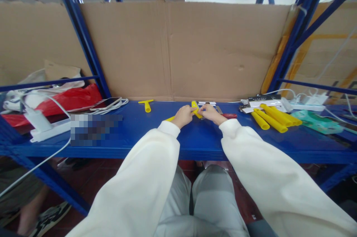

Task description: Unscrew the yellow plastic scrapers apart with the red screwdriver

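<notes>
My left hand [183, 115] is closed around a yellow T-shaped tool with a hollow handle [170, 118], whose handle end sticks out to the left below the hand. The tool's crossbar [196, 108] shows between my two hands. My right hand [211, 114] has its fingers pinched together against the crossbar; whatever lies between the fingertips is hidden. Just beyond the right hand lies a small pale flat item [206, 103]. A red-handled tool [230, 116] rests right beside that hand. Another yellow T-shaped tool [146, 106] lies to the left near the cardboard.
Several yellow tubular handles [272, 119] are piled at right, beside a green package [318, 121] and a white power strip [306, 106]. On the left are a red bag [71, 99], cables and another power strip [51, 131]. A cardboard wall [178, 51] backs the blue shelf [156, 136].
</notes>
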`<act>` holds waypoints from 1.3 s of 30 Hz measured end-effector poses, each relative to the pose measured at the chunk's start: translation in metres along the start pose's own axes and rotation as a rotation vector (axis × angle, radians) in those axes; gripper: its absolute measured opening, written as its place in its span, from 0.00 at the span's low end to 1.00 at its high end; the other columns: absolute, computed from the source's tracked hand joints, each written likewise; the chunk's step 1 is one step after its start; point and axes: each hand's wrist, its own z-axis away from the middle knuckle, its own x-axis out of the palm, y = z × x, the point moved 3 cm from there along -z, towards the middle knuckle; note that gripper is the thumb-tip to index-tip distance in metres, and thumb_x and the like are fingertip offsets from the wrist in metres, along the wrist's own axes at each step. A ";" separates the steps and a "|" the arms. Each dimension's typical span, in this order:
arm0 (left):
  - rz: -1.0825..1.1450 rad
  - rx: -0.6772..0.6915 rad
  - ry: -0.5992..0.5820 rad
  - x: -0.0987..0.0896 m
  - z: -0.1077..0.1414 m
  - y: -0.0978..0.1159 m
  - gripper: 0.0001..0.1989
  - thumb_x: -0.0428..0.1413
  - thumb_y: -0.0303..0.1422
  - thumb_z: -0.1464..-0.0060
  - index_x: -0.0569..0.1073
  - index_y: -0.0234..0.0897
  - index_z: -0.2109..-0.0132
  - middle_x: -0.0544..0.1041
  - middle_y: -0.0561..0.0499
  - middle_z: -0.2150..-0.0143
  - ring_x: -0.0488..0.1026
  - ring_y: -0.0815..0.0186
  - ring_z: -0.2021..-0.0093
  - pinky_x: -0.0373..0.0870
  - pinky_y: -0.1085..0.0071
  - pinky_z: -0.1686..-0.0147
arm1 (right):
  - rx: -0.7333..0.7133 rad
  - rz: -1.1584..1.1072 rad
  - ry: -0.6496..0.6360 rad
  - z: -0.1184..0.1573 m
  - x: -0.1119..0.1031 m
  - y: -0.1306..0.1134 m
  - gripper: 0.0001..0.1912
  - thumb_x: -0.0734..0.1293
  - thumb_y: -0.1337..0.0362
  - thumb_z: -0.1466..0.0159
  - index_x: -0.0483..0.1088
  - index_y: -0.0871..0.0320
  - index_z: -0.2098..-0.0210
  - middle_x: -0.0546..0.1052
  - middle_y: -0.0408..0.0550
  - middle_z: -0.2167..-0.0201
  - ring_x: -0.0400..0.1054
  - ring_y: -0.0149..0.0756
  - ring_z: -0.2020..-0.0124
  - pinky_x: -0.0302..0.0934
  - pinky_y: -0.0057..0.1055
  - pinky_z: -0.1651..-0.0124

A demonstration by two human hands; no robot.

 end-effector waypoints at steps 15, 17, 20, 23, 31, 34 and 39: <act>-0.042 0.040 -0.015 0.001 0.000 -0.001 0.21 0.53 0.29 0.35 0.75 0.47 0.37 0.79 0.44 0.48 0.77 0.58 0.46 0.71 0.67 0.45 | -0.084 0.023 -0.020 0.006 -0.005 -0.007 0.05 0.68 0.69 0.41 0.77 0.57 0.72 0.81 0.47 0.64 0.73 0.36 0.60 0.66 0.31 0.50; -0.042 0.056 -0.020 0.002 0.000 0.000 0.22 0.53 0.29 0.35 0.75 0.47 0.37 0.79 0.44 0.48 0.77 0.58 0.46 0.71 0.67 0.45 | -0.090 -0.003 -0.022 0.006 -0.006 -0.006 0.05 0.68 0.70 0.42 0.75 0.57 0.73 0.80 0.46 0.65 0.73 0.35 0.60 0.66 0.31 0.51; -0.030 0.078 -0.021 0.002 0.000 0.000 0.21 0.53 0.29 0.35 0.75 0.47 0.37 0.79 0.44 0.49 0.77 0.58 0.46 0.71 0.67 0.45 | -0.102 -0.048 -0.026 0.006 -0.005 -0.005 0.05 0.68 0.71 0.43 0.72 0.57 0.74 0.79 0.45 0.66 0.72 0.35 0.60 0.66 0.32 0.50; -0.013 0.051 -0.012 0.000 0.000 -0.001 0.21 0.54 0.29 0.35 0.76 0.47 0.38 0.80 0.44 0.49 0.77 0.58 0.46 0.72 0.67 0.45 | -0.089 -0.126 0.034 0.004 -0.006 -0.005 0.04 0.69 0.71 0.43 0.71 0.56 0.71 0.78 0.43 0.64 0.72 0.34 0.58 0.66 0.33 0.49; 0.009 -0.007 0.015 -0.006 0.001 -0.001 0.20 0.53 0.28 0.36 0.76 0.42 0.39 0.79 0.42 0.45 0.77 0.59 0.46 0.72 0.68 0.45 | 0.218 -0.521 -0.207 0.017 -0.007 -0.012 0.11 0.66 0.72 0.35 0.67 0.57 0.53 0.78 0.44 0.72 0.73 0.31 0.74 0.65 0.24 0.71; 0.002 0.008 0.023 -0.007 0.003 -0.003 0.21 0.53 0.28 0.35 0.75 0.43 0.38 0.79 0.42 0.44 0.77 0.59 0.45 0.72 0.67 0.45 | 0.235 -0.590 -0.264 0.020 -0.010 -0.015 0.10 0.66 0.72 0.35 0.68 0.58 0.54 0.78 0.44 0.76 0.70 0.29 0.79 0.61 0.22 0.76; -0.043 0.103 -0.069 -0.004 0.006 -0.003 0.28 0.53 0.27 0.36 0.67 0.49 0.31 0.76 0.45 0.44 0.77 0.59 0.45 0.72 0.67 0.44 | 0.255 -0.578 -0.178 0.015 -0.015 -0.009 0.08 0.68 0.70 0.34 0.70 0.59 0.56 0.78 0.43 0.78 0.65 0.26 0.83 0.57 0.21 0.79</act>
